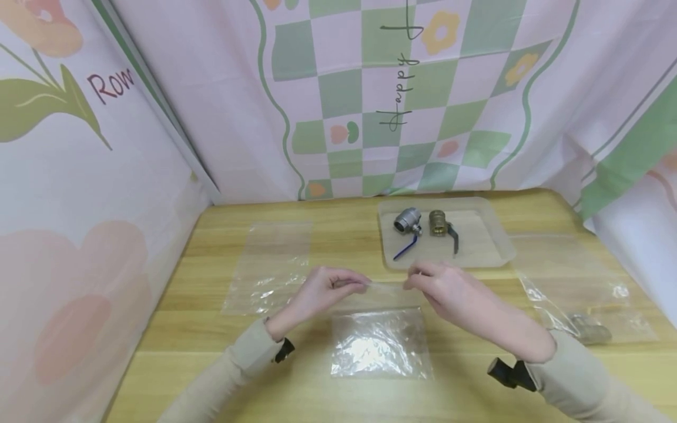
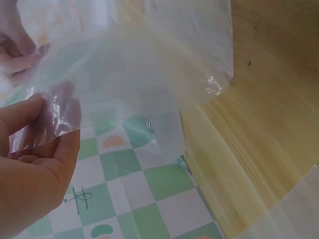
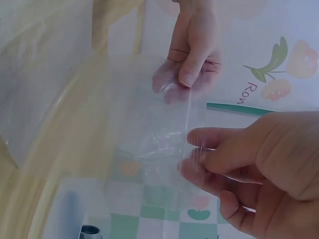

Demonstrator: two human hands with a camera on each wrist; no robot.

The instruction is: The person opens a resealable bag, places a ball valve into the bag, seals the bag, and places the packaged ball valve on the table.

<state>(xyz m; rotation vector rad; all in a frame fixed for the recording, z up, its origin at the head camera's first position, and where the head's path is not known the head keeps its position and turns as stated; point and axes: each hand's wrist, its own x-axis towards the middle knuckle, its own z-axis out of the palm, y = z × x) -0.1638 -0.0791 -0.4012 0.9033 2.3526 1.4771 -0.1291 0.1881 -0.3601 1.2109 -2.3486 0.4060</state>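
A clear plastic bag [image 1: 378, 346] hangs between my two hands over the wooden table, its lower part shiny with reflected light. My left hand [image 1: 325, 288] pinches the upper left of its top edge between thumb and fingers. At the upper right, my right hand [image 1: 449, 294] pinches the same edge. In the left wrist view, the film of the bag [image 2: 134, 74] spreads away from the left hand [image 2: 40, 184], whose fingers show through it. The right wrist view has the right hand [image 3: 279, 169] with thumb and fingertips on the bag's edge, close to the left hand [image 3: 197, 50].
Beyond the hands, a translucent tray [image 1: 492, 235] holds a silver ball valve [image 1: 408, 221] with a blue lever and a brass ball valve [image 1: 438, 223] with a dark lever. A flat clear bag [image 1: 270, 264] lies left; another bag [image 1: 571, 270] at right contains a metal fitting [image 1: 589, 330].
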